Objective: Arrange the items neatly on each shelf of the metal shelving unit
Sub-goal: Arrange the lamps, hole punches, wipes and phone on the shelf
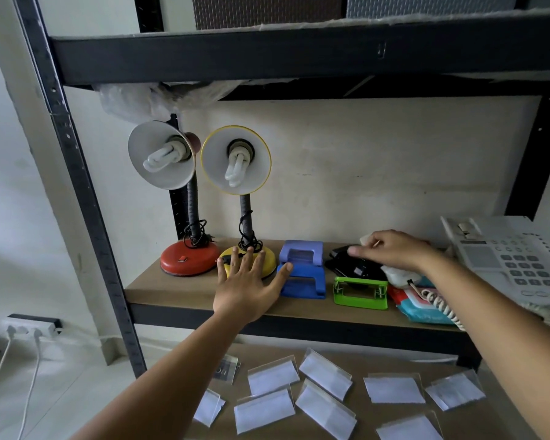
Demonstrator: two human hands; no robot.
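Two lamps sit at left of centre on the shelf [159, 290]: red lamp [185, 258] and yellow lamp [235, 173] side by side. Left hand [248, 287] is flat with fingers spread over the yellow base, thumb touching the blue punch [302, 281]. Green punch [361, 293] is just right of that. Right hand [391, 249] reaches over the black stuff [353, 262], fingers loosely bent, can't tell if it grips anything. Phone [505, 262] sits far right. Clear card holders [324, 373] are scattered on the lower shelf at the bottom.

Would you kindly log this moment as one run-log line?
left hand: open, fingers spread over yellow lamp base | right hand: pinching small white item above black object | blue hole punch: untouched
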